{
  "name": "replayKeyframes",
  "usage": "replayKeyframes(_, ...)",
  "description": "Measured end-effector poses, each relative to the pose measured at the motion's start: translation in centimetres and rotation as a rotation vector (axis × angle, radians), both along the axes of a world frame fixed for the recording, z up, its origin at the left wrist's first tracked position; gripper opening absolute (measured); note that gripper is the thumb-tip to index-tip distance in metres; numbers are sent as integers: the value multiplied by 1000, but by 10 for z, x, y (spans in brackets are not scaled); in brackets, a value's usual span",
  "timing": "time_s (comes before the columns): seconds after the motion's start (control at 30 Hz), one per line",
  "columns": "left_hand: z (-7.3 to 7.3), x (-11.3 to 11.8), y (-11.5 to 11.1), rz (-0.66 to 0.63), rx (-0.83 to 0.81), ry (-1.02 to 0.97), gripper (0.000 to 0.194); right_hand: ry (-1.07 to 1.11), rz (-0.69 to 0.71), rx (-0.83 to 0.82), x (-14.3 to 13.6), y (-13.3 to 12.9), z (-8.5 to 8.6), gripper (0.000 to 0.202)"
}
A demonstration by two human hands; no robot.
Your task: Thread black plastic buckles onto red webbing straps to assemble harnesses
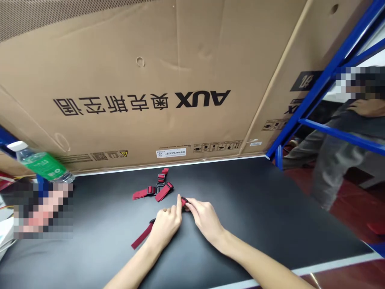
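A red webbing strap with a black buckle is between the fingertips of my two hands, just above or on the dark tabletop. My left hand is closed, its index finger extended along the strap's left side. From the right, my right hand pinches the same piece, its thumb and fingers hiding part of it. Beside my left wrist lies another red strap, its buckle end partly covered by the hand. Farther back, a small group of red straps with black buckles rests on the table.
A large cardboard box stands along the table's back edge. At the left is a clear bottle with a green label. Blue metal frame bars rise on the right, with a person beyond them.
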State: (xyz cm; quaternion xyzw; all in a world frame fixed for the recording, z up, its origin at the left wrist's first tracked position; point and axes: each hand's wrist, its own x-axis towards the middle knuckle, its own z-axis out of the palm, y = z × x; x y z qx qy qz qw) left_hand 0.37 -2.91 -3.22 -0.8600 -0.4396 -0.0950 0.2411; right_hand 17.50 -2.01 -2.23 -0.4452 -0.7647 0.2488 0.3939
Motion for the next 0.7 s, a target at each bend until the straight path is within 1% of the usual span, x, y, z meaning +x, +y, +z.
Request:
replayKeyframes(0.1,-1,-1,0,-9,1,-25,49,-66,-3,41,1,0,-3,34)
replayKeyframes(0.17,1,-1,1,-16,4,-49,47,-89,7,60,1,-1,-3,37)
replayKeyframes(0.3,9,-3,5,-49,7,-115,42,-87,58,79,1,-2,4,44)
replayKeyframes(0.33,11,-3,6,-67,6,-133,40,-48,75,56,1,-1,6,44)
replayKeyframes(0.4,15,-2,7,-112,4,-162,37,93,102,-45,2,0,12,45)
replayKeyframes(0.5,20,1,7,-178,8,-192,39,286,100,-204,5,5,16,49)
replayKeyframes(0.63,24,5,7,-234,0,-242,44,328,76,-255,8,12,15,44)
replayKeyframes(0.7,25,7,7,-233,-7,-264,47,342,75,-269,7,11,15,41)
